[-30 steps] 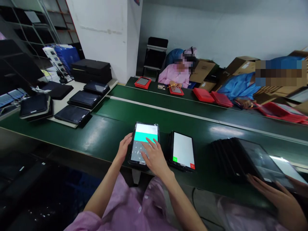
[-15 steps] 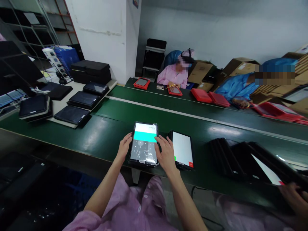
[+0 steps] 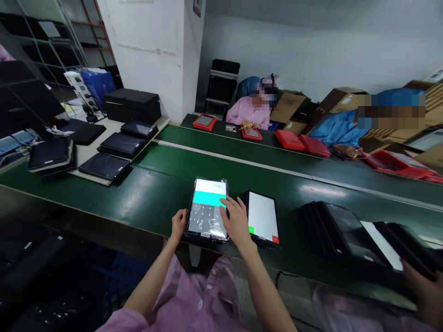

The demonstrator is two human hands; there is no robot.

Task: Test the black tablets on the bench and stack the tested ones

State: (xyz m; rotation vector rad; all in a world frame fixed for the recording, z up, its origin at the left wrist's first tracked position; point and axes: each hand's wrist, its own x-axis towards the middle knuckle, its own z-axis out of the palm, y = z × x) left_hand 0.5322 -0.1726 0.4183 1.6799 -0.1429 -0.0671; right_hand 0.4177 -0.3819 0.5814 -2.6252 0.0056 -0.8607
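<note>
A black tablet (image 3: pixel 207 210) lies on the green belt (image 3: pixel 145 193) in front of me, lit with a teal bar above a number keypad. My left hand (image 3: pixel 179 224) curls round its lower left corner. My right hand (image 3: pixel 236 220) rests at the tablet's right edge, fingers stretched out, the fingertips touching the screen near the teal bar. A second tablet (image 3: pixel 263 216) with a white screen and small green and red buttons lies just right of that hand.
Several dark tablets (image 3: pixel 114 152) lie on a pale board at the left. A row of black tablets (image 3: pixel 346 230) stands at the right, where another person's hand (image 3: pixel 429 295) holds one. Across the belt a seated person (image 3: pixel 251 110) works among red-cased tablets (image 3: pixel 297 138) and cardboard boxes.
My left hand slid down to the tablet's lower left corner. My right hand left the keypad for the right edge and now touches the screen there. The neighbour's tablets shifted.
</note>
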